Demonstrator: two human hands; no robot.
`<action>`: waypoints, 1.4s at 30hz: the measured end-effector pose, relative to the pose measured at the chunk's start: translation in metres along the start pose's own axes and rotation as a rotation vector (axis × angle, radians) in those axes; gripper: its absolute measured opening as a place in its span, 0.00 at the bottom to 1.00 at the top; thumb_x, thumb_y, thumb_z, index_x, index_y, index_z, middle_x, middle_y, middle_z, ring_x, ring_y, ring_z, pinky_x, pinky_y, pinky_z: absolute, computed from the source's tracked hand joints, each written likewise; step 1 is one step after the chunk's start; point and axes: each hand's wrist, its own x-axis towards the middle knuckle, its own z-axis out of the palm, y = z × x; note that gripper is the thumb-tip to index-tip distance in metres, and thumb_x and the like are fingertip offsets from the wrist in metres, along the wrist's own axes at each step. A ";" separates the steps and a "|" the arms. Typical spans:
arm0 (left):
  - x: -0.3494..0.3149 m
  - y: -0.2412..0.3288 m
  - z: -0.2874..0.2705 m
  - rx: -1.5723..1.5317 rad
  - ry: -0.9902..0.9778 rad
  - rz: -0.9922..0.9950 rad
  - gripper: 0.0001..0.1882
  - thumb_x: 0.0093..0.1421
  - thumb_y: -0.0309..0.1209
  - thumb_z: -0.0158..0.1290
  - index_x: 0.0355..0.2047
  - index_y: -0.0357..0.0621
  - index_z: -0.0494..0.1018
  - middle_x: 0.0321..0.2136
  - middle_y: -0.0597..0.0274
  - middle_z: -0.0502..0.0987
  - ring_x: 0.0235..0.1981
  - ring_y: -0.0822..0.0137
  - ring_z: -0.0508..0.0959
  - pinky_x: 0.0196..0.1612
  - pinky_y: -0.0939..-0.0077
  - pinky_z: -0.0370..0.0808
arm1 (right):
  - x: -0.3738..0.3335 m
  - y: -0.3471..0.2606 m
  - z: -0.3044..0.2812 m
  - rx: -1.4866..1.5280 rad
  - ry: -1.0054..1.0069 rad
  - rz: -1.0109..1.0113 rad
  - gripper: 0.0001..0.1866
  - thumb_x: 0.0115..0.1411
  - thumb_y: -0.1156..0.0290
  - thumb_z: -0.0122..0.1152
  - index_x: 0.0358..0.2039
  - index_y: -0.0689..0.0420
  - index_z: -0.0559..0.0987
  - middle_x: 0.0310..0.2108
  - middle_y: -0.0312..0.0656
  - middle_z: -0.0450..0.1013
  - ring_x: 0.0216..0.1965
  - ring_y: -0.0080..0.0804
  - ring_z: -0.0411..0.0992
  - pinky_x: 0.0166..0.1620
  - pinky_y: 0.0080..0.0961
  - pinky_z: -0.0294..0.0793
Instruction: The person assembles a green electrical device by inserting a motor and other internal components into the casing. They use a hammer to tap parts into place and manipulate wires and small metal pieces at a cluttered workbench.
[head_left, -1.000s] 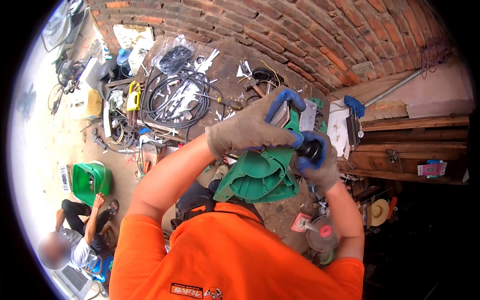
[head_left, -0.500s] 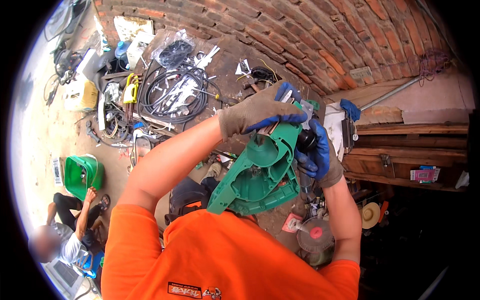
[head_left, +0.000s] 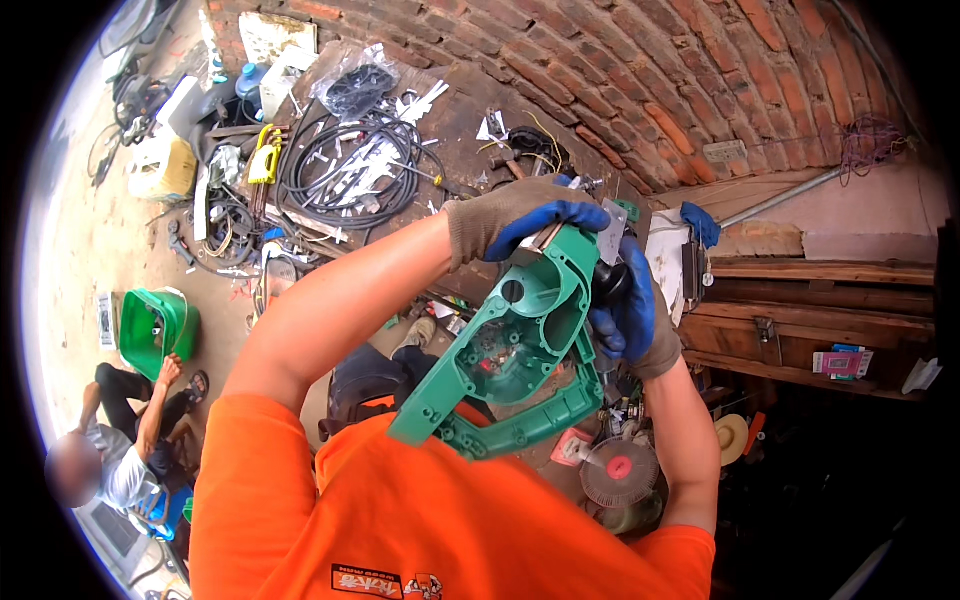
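A green plastic tool housing [head_left: 510, 360], an open half shell with a handle loop, is held up in front of my chest. My left hand [head_left: 515, 218], in a grey and blue glove, grips its upper end. My right hand [head_left: 630, 315], gloved the same way, holds the right side of the housing around a black round part [head_left: 608, 282]. A small grey metal plate [head_left: 611, 232] sticks out near the top between my hands.
Below lies a dirt floor strewn with black cables [head_left: 345, 170], a yellow tool [head_left: 262, 155] and scraps. A green box [head_left: 155, 328] stands at left beside a seated person [head_left: 125, 440]. A brick wall [head_left: 640, 80] curves above; wooden shelves [head_left: 810, 310] at right.
The green housing has tilted and swung lower toward my chest, showing its hollow inside. Both hands stayed on its upper end, shifting slightly right.
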 end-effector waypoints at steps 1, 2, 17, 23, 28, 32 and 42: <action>-0.007 -0.007 0.007 -0.053 0.038 0.011 0.33 0.57 0.33 0.67 0.63 0.46 0.71 0.57 0.52 0.78 0.59 0.50 0.78 0.63 0.59 0.72 | -0.003 -0.010 0.003 0.096 -0.059 0.143 0.32 0.73 0.39 0.43 0.44 0.59 0.79 0.14 0.37 0.70 0.13 0.32 0.69 0.20 0.29 0.69; -0.014 -0.011 0.017 -0.171 0.062 -0.079 0.33 0.57 0.35 0.68 0.62 0.46 0.71 0.57 0.53 0.78 0.60 0.53 0.77 0.64 0.59 0.72 | -0.016 -0.025 0.012 -0.176 0.062 -0.284 0.22 0.72 0.53 0.53 0.50 0.61 0.78 0.20 0.41 0.73 0.19 0.35 0.74 0.24 0.31 0.72; -0.008 0.010 0.019 0.006 0.135 0.100 0.32 0.62 0.49 0.61 0.63 0.50 0.72 0.57 0.56 0.77 0.58 0.46 0.73 0.61 0.48 0.70 | -0.016 -0.015 0.003 0.218 -0.102 0.022 0.29 0.74 0.45 0.48 0.54 0.60 0.77 0.25 0.42 0.74 0.22 0.28 0.73 0.28 0.26 0.71; 0.001 0.033 0.010 0.067 0.194 0.036 0.25 0.62 0.32 0.63 0.58 0.44 0.74 0.52 0.54 0.74 0.56 0.58 0.74 0.57 0.63 0.74 | -0.004 0.007 -0.008 0.684 -0.410 0.218 0.33 0.72 0.41 0.50 0.58 0.59 0.74 0.28 0.42 0.77 0.14 0.26 0.68 0.21 0.20 0.67; 0.009 0.057 -0.004 -0.579 0.198 -0.442 0.35 0.59 0.25 0.62 0.66 0.40 0.63 0.57 0.58 0.67 0.58 0.69 0.70 0.61 0.71 0.69 | -0.018 -0.018 0.008 -0.354 0.118 -0.680 0.35 0.63 0.53 0.64 0.63 0.61 0.69 0.37 0.49 0.79 0.30 0.38 0.78 0.36 0.34 0.79; 0.023 0.084 -0.016 -0.883 0.302 -0.643 0.58 0.49 0.27 0.72 0.75 0.45 0.49 0.62 0.61 0.68 0.62 0.66 0.68 0.68 0.68 0.62 | -0.006 -0.012 0.005 -0.610 0.252 -0.933 0.41 0.52 0.58 0.73 0.63 0.61 0.70 0.41 0.52 0.77 0.37 0.51 0.79 0.42 0.43 0.80; -0.001 0.079 -0.046 -0.646 0.160 -0.783 0.63 0.39 0.35 0.81 0.72 0.46 0.55 0.61 0.58 0.71 0.62 0.64 0.70 0.66 0.66 0.67 | 0.036 0.016 0.050 -0.719 0.413 -1.172 0.38 0.54 0.54 0.76 0.60 0.56 0.72 0.48 0.52 0.73 0.45 0.52 0.77 0.47 0.46 0.78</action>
